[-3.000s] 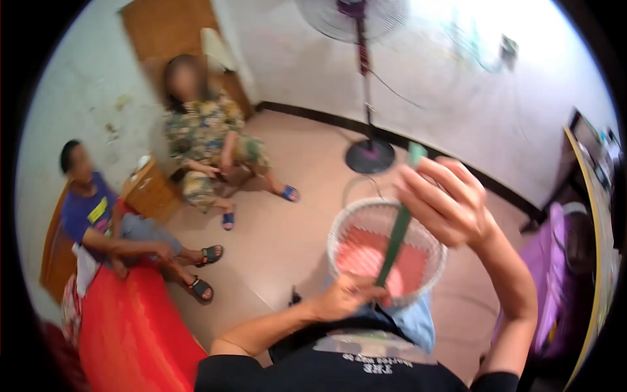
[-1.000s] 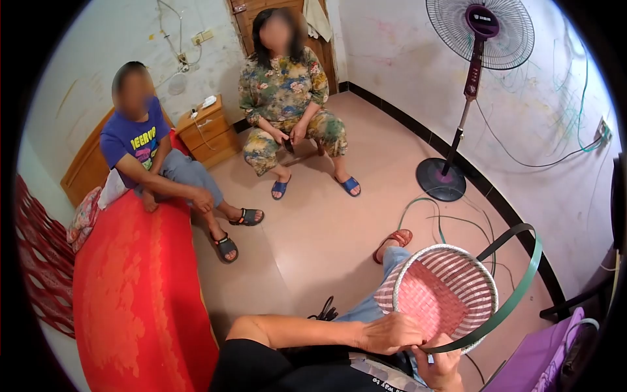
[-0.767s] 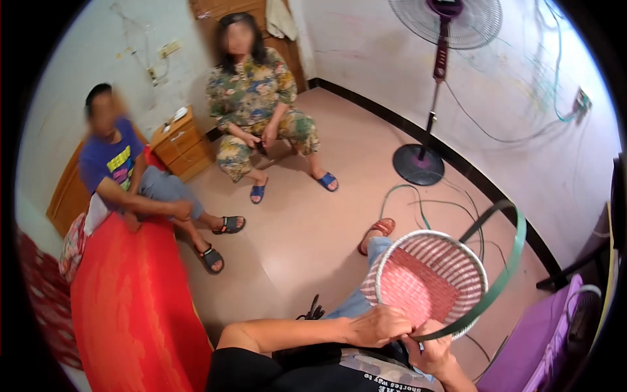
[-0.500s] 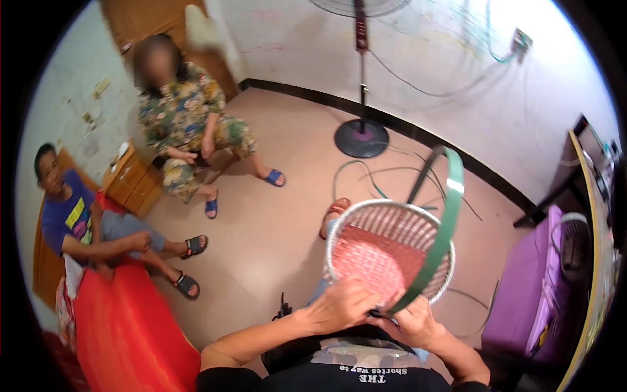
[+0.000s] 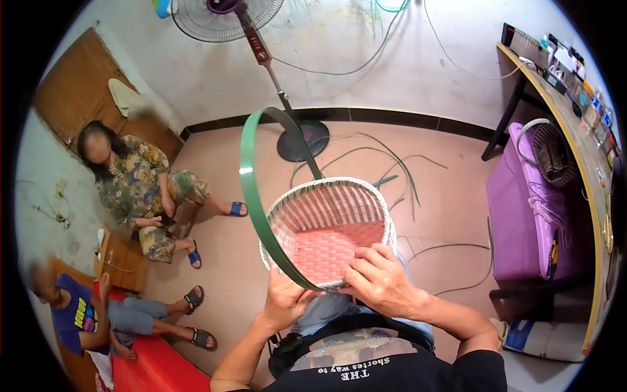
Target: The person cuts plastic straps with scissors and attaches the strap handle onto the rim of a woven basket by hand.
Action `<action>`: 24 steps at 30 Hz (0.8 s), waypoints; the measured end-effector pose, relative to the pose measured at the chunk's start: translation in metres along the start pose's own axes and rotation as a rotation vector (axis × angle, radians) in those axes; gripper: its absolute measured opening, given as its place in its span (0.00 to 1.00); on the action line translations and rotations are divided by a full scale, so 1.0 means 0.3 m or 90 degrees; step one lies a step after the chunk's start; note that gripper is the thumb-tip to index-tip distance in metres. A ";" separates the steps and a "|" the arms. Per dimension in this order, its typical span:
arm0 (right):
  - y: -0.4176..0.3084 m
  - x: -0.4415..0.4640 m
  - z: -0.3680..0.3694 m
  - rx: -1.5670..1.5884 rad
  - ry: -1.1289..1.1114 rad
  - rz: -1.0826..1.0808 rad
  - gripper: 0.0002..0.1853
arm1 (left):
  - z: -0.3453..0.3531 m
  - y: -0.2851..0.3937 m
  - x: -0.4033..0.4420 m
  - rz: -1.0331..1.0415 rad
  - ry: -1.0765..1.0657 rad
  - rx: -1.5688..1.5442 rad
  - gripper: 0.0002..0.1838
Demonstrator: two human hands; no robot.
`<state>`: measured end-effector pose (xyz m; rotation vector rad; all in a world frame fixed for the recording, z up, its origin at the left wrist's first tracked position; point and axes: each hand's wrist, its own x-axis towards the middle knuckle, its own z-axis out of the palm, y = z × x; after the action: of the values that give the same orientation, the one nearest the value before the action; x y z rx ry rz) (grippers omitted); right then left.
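A woven basket (image 5: pixel 339 199) with pale ribbed sides and a pink woven base sits tilted toward me over my lap. Its tall green strap handle (image 5: pixel 248 189) arches from the far rim to the near rim, leaning left. My left hand (image 5: pixel 285 299) is closed on the near rim, close to the foot of the handle, with the thumb underneath. Just to its right, my right hand (image 5: pixel 380 279) pinches the same rim, its fingers curled over the inside edge. What lies under the fingertips is hidden.
Green strips (image 5: pixel 392 157) lie on the floor beyond the basket, by a standing fan (image 5: pixel 304 139). Two people sit at left, near a red-covered bed (image 5: pixel 170 366). At right are a purple box (image 5: pixel 513 215), another basket (image 5: pixel 554 157) and a cluttered desk (image 5: pixel 555 91).
The basket has turned, its handle swinging from the right side to the left. My right hand has shifted along the rim, away from the handle's foot. The view has also shifted to the right.
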<state>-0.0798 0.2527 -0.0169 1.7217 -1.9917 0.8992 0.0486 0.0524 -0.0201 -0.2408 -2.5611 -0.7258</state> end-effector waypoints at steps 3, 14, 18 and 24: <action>0.008 0.028 -0.042 0.049 0.077 0.007 0.21 | -0.020 0.008 -0.005 -0.020 0.005 -0.015 0.06; 0.060 -0.069 -0.053 0.055 0.023 -0.064 0.22 | 0.060 0.068 -0.074 0.088 0.061 0.050 0.10; 0.060 -0.050 -0.071 0.077 -0.033 -0.065 0.14 | 0.090 0.054 -0.073 0.071 0.025 0.011 0.09; 0.051 -0.011 -0.010 0.086 -0.103 -0.062 0.14 | 0.119 0.006 -0.081 0.043 0.039 0.009 0.10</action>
<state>-0.0945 0.2580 -0.0205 2.0057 -1.9655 0.9067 0.0566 0.0721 -0.0578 -0.2946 -2.4863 -0.6796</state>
